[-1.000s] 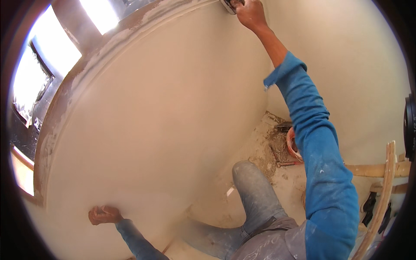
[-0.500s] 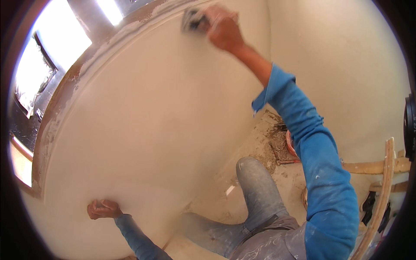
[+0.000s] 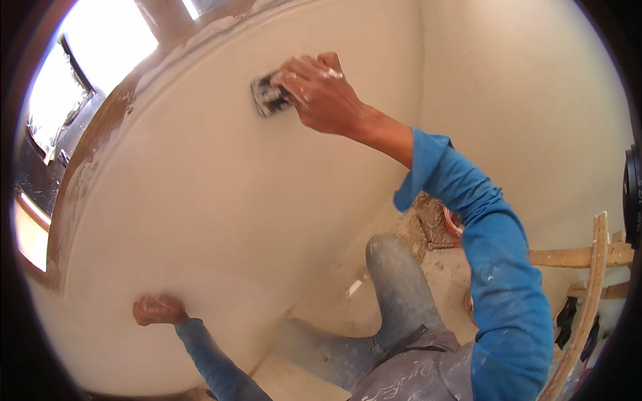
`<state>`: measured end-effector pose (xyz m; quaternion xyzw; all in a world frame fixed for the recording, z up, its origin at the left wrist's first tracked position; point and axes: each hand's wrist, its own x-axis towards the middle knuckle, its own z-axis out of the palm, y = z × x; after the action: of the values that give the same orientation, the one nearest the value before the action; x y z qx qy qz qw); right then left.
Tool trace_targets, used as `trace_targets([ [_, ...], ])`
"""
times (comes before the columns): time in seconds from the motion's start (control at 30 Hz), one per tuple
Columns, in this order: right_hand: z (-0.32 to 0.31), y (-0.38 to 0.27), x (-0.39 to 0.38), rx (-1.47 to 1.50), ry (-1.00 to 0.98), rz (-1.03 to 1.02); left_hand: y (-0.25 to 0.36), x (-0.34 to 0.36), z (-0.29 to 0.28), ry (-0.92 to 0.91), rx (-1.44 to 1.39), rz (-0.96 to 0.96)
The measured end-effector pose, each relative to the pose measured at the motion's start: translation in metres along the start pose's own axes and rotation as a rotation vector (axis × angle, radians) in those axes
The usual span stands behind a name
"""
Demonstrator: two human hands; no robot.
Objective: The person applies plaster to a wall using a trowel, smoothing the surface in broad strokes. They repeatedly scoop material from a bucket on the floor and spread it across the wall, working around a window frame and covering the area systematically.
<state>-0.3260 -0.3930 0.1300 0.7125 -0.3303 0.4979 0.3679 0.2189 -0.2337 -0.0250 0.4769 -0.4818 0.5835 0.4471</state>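
Observation:
My right hand (image 3: 317, 90) grips a small dark sanding block (image 3: 269, 93), smeared with white dust, against the pale smooth wall (image 3: 221, 187). White powder marks the fingers and knuckles. The block's working face is hidden against the wall. Lower on the left, my left hand (image 3: 159, 310) is closed in a fist and rests on the same wall. Nothing shows sticking out of that fist.
A window (image 3: 110, 40) with a rough brown border (image 3: 100, 144) lies at upper left. A second pale wall (image 3: 515, 100) meets the first at right. Rubble (image 3: 428, 224), a reddish bucket (image 3: 453, 222) and wooden poles (image 3: 588, 301) stand by my right arm. My dusty knees are below.
My right hand has brought the sanding block down and slightly left across the wall, away from the window border. My left fist has stayed almost in place.

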Motion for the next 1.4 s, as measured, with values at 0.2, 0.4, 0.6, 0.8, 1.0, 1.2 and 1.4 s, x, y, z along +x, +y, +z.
trace_targets([
  [0.2, -0.016, 0.025, 0.033, 0.184, 0.176, 0.337, 0.000, 0.000, -0.001, -0.001, -0.011, 0.007],
  [0.4, 0.007, -0.053, 0.016, 0.134, -0.085, -0.099, 0.003, 0.000, -0.002, -0.015, -0.042, -0.029],
  [0.6, -0.021, -0.028, 0.043, 0.108, 0.238, 0.473, 0.005, 0.002, -0.001, -0.002, -0.050, -0.034],
  [0.8, 0.024, -0.114, 0.036, 0.220, 0.153, 0.172, 0.008, 0.004, -0.003, 0.009, -0.050, -0.034],
  [1.0, 0.029, -0.210, 0.037, 0.487, 0.230, 0.149, 0.008, 0.005, -0.001, 0.008, -0.056, -0.041],
  [1.2, 0.037, -0.278, 0.085, 0.535, 0.145, 0.177, 0.009, 0.007, -0.002, 0.033, -0.043, -0.027],
  [1.4, 0.063, -0.193, 0.063, 0.219, 0.393, 0.281, 0.009, 0.005, -0.002, 0.014, -0.039, -0.025],
])
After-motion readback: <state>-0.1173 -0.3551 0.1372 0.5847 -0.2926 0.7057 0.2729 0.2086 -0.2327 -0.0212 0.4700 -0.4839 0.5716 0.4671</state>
